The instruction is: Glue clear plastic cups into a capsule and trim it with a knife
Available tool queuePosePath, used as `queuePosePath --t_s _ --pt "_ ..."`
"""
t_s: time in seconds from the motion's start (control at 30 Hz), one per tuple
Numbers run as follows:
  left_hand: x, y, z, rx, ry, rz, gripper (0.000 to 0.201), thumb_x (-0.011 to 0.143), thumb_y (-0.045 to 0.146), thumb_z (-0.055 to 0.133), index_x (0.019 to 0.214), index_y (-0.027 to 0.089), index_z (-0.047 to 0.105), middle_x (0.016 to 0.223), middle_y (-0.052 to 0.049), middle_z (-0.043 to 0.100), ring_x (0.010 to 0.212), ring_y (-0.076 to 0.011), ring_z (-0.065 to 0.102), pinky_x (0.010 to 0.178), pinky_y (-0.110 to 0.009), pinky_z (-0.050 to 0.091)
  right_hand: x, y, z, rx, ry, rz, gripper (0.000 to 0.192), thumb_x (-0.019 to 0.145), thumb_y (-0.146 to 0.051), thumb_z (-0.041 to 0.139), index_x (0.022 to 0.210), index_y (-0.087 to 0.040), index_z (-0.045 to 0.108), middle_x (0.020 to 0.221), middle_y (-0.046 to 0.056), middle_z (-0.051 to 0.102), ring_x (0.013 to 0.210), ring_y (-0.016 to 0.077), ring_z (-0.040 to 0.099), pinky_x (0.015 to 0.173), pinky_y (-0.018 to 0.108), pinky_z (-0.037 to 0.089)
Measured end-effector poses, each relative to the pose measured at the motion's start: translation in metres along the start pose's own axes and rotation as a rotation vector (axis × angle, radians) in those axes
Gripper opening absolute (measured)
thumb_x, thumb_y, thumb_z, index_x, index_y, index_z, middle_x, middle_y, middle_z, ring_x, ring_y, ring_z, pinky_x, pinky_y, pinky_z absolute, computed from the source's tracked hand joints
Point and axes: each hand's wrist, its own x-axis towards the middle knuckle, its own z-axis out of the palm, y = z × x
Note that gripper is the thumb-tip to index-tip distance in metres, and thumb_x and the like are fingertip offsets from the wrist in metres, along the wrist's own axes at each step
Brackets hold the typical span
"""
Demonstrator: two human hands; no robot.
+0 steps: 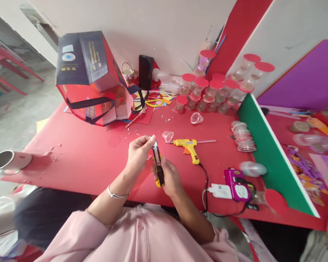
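A yellow-and-black utility knife points away from me over the red table. My right hand is closed around its handle. At the blade end, my left hand is closed in a pinch, thumb and finger against the tip; anything small between them is hidden. Just beyond my hands, a clear plastic cup lies on its side by the nozzle of a yellow glue gun, which has a glue stick in its back. Another clear cup rests farther back.
Several red-topped cup hourglasses stand at the back right. Stacked cups lie by a green divider. A power strip with cords sits front right. A large bag and phone stand behind; a mug lies left.
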Motion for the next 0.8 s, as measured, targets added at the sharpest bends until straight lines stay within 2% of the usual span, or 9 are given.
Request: queuePosePath --t_s 0.1,0.2,0.27,0.33,0.4,0.5,0.6,0.7,0.8 --pt "0.003 -0.006 -0.006 0.065 -0.027 -0.005 0.045 0.080 0.060 0.086 0.073 0.017 0.073 0.069 -0.002 0.065 0.064 -0.0122 0.054 0.062 -0.025 0.045 0.001 -0.001 0.000 0.043 0.002 0.017 0.069 0.089 -0.082 0.067 0.106 -0.017 0.078 0.076 0.003 0.073 0.048 0.0085 0.053 0.039 0.021 0.038" --pt "0.006 -0.010 -0.009 0.077 -0.031 0.013 0.052 0.086 0.067 0.078 0.074 0.017 0.074 0.070 -0.004 0.066 0.067 -0.0140 0.057 0.067 -0.027 0.048 0.001 -0.001 0.000 0.049 0.005 0.022 0.070 0.086 -0.084 0.069 0.102 -0.017 0.077 0.074 0.003 0.073 0.047 0.0087 0.053 0.039 0.021 0.038" --pt "0.005 -0.008 -0.009 0.074 -0.042 0.024 0.051 0.081 0.066 0.085 0.072 0.017 0.072 0.068 -0.003 0.064 0.065 -0.0133 0.056 0.064 -0.026 0.047 0.000 0.000 0.000 0.037 0.008 0.018 0.069 0.085 -0.085 0.070 0.096 -0.017 0.075 0.073 0.003 0.072 0.046 0.0087 0.053 0.039 0.021 0.039" --pt "0.003 -0.004 -0.007 0.078 -0.052 0.023 0.047 0.067 0.056 0.097 0.069 0.018 0.070 0.065 0.000 0.062 0.061 -0.0111 0.052 0.059 -0.025 0.044 0.000 0.000 0.000 0.025 0.008 0.018 0.068 0.085 -0.084 0.070 0.095 -0.018 0.074 0.073 0.003 0.073 0.046 0.0087 0.053 0.039 0.021 0.039" --pt "0.001 0.000 -0.005 0.092 -0.046 0.005 0.048 0.058 0.049 0.103 0.066 0.017 0.068 0.062 0.001 0.060 0.057 -0.0095 0.048 0.054 -0.024 0.040 0.000 0.001 0.000 0.019 0.006 0.023 0.066 0.086 -0.083 0.070 0.097 -0.018 0.074 0.074 0.003 0.074 0.046 0.0088 0.053 0.039 0.021 0.039" --pt "-0.001 0.004 -0.005 0.127 -0.037 -0.027 0.046 0.066 0.053 0.097 0.065 0.017 0.069 0.060 0.000 0.060 0.055 -0.0099 0.048 0.052 -0.024 0.039 0.000 0.002 0.000 0.013 0.002 0.025 0.065 0.086 -0.083 0.069 0.093 -0.018 0.073 0.075 0.004 0.075 0.046 0.0085 0.053 0.039 0.021 0.039" --pt "0.000 0.003 -0.008 0.151 -0.034 -0.003 0.042 0.072 0.055 0.092 0.068 0.018 0.073 0.063 -0.001 0.063 0.058 -0.0112 0.050 0.054 -0.024 0.041 0.001 0.001 0.000 0.015 0.008 0.034 0.067 0.086 -0.084 0.069 0.094 -0.018 0.074 0.073 0.003 0.073 0.046 0.0083 0.053 0.039 0.021 0.039" --pt "0.004 -0.001 -0.011 0.157 -0.047 0.010 0.042 0.077 0.058 0.088 0.074 0.017 0.079 0.072 -0.004 0.069 0.066 -0.0133 0.055 0.063 -0.025 0.046 0.001 0.000 -0.001 0.028 0.018 0.040 0.069 0.086 -0.085 0.069 0.097 -0.017 0.075 0.069 0.001 0.071 0.046 0.0086 0.053 0.038 0.021 0.037" --pt "0.007 -0.003 -0.012 0.097 -0.064 -0.015 0.051 0.081 0.066 0.081 0.075 0.015 0.080 0.076 -0.007 0.072 0.071 -0.0146 0.059 0.070 -0.027 0.049 0.002 0.001 -0.002 0.043 0.015 0.040 0.069 0.086 -0.084 0.069 0.095 -0.017 0.075 0.070 0.002 0.071 0.046 0.0083 0.053 0.038 0.020 0.037"
